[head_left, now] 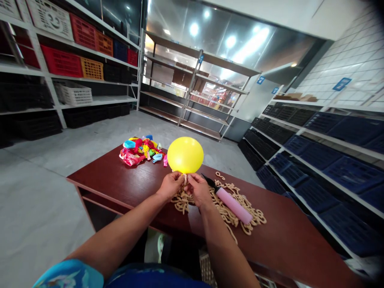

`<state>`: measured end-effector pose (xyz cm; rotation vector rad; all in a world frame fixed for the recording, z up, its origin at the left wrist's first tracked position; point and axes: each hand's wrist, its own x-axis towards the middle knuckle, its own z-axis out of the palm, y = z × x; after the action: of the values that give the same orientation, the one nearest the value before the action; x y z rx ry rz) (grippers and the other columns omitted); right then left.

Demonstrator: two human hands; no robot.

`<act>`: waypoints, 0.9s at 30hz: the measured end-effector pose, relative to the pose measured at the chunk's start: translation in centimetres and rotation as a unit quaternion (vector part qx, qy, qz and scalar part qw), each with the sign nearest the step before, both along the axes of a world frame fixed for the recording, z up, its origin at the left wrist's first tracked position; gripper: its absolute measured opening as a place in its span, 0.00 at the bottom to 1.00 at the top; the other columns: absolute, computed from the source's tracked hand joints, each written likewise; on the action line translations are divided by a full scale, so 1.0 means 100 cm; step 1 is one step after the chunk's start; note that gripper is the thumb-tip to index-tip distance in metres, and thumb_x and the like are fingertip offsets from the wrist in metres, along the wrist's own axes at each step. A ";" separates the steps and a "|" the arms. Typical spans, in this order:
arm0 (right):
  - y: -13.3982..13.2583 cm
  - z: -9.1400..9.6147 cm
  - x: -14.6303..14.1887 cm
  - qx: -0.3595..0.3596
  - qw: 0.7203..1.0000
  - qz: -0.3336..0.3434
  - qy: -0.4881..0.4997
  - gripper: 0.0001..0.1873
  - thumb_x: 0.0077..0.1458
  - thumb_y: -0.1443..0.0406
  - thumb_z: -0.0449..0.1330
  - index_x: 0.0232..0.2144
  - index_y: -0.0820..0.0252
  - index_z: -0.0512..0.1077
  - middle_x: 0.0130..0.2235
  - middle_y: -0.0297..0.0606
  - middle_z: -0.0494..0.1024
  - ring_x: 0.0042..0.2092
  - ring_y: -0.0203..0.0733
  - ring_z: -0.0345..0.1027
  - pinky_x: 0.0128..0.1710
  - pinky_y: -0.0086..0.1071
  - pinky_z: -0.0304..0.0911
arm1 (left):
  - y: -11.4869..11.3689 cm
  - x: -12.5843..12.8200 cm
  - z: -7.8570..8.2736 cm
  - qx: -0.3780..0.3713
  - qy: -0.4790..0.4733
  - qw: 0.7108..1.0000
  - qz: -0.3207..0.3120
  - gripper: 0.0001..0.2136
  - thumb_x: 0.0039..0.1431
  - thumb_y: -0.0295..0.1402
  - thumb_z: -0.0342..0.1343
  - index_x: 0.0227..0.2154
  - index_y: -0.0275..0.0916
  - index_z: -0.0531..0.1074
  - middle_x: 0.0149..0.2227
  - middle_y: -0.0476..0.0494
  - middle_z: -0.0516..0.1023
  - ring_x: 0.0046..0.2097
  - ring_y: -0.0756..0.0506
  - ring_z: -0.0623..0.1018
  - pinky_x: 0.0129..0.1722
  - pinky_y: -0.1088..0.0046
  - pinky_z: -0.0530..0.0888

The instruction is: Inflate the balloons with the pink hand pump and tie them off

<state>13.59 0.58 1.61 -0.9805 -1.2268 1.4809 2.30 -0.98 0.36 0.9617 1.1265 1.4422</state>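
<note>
A blown-up yellow balloon [185,155] stands upright above the table's middle, its neck pointing down toward me. My left hand [171,185] pinches at the neck from the left side. From the right, the fingers of my right hand [198,188] close on a short beige piece of cord at the neck. Whether the cord is knotted there, I cannot make out. Just beyond my right hand lies a pink hand pump [234,205] with a black nozzle, on top of a tangle of beige cord [255,216].
A heap of uninflated coloured balloons [141,150] lies at the far left of the dark red table [111,180]. Racks of crates [61,62] line the left wall, dark blue bins [339,172] the right. A metal shelf [192,92] stands behind.
</note>
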 end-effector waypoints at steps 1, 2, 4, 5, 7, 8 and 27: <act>0.000 -0.001 0.000 0.000 1.000 0.007 0.004 0.14 0.43 0.56 0.62 0.29 0.60 0.69 0.22 0.29 0.71 0.18 0.30 0.62 0.13 0.22 0.51 | 0.000 -0.001 -0.001 0.003 -0.007 1.000 -0.017 0.12 0.47 0.41 0.55 0.23 0.36 0.66 0.16 0.55 0.63 0.16 0.56 0.58 0.17 0.80 0.56; 0.001 -0.001 0.001 0.001 1.000 0.012 0.005 0.14 0.43 0.56 0.62 0.28 0.60 0.69 0.22 0.29 0.71 0.18 0.30 0.62 0.13 0.22 0.51 | 0.001 -0.001 -0.002 0.006 -0.012 0.999 -0.032 0.12 0.48 0.42 0.54 0.24 0.36 0.65 0.15 0.55 0.62 0.16 0.56 0.57 0.17 0.80 0.55; 0.001 -0.002 0.001 0.003 1.000 0.011 -0.002 0.13 0.42 0.57 0.63 0.28 0.60 0.69 0.21 0.29 0.71 0.18 0.30 0.62 0.13 0.21 0.50 | 0.002 -0.002 -0.004 0.001 -0.009 0.999 -0.045 0.13 0.48 0.42 0.54 0.24 0.37 0.64 0.15 0.56 0.62 0.16 0.56 0.57 0.16 0.80 0.55; 0.002 -0.002 0.002 0.004 1.000 0.007 -0.009 0.13 0.41 0.58 0.63 0.28 0.59 0.69 0.20 0.28 0.70 0.18 0.30 0.62 0.13 0.21 0.50 | 0.002 -0.003 -0.006 -0.006 0.000 0.999 -0.045 0.13 0.48 0.42 0.54 0.24 0.36 0.64 0.15 0.55 0.62 0.16 0.56 0.58 0.16 0.80 0.55; 0.002 -0.003 0.002 0.012 1.000 -0.003 -0.027 0.13 0.40 0.58 0.63 0.29 0.59 0.69 0.20 0.28 0.70 0.18 0.29 0.61 0.13 0.21 0.49 | 0.004 -0.004 -0.008 -0.022 0.024 0.999 -0.041 0.13 0.48 0.42 0.54 0.23 0.36 0.64 0.15 0.55 0.63 0.16 0.56 0.59 0.16 0.80 0.55; 0.002 -0.003 0.001 0.018 0.999 -0.012 -0.039 0.13 0.40 0.59 0.63 0.29 0.60 0.70 0.20 0.28 0.70 0.18 0.29 0.61 0.14 0.21 0.49 | 0.005 -0.004 -0.009 -0.029 0.036 0.998 -0.037 0.12 0.48 0.42 0.54 0.23 0.36 0.65 0.16 0.54 0.63 0.16 0.56 0.59 0.16 0.80 0.56; -0.004 -0.022 -0.008 0.104 0.981 -0.096 -0.130 0.13 0.46 0.54 0.57 0.28 0.58 0.67 0.18 0.28 0.68 0.19 0.33 0.60 0.17 0.26 0.55 | 0.007 -0.003 -0.009 0.013 0.273 0.960 0.062 0.10 0.50 0.36 0.49 0.20 0.36 0.67 0.20 0.48 0.70 0.23 0.53 0.67 0.23 0.77 0.60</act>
<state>12.78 0.17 -0.59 -1.1394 -1.3988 1.0739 1.98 -0.27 -0.54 1.3793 1.5921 1.3244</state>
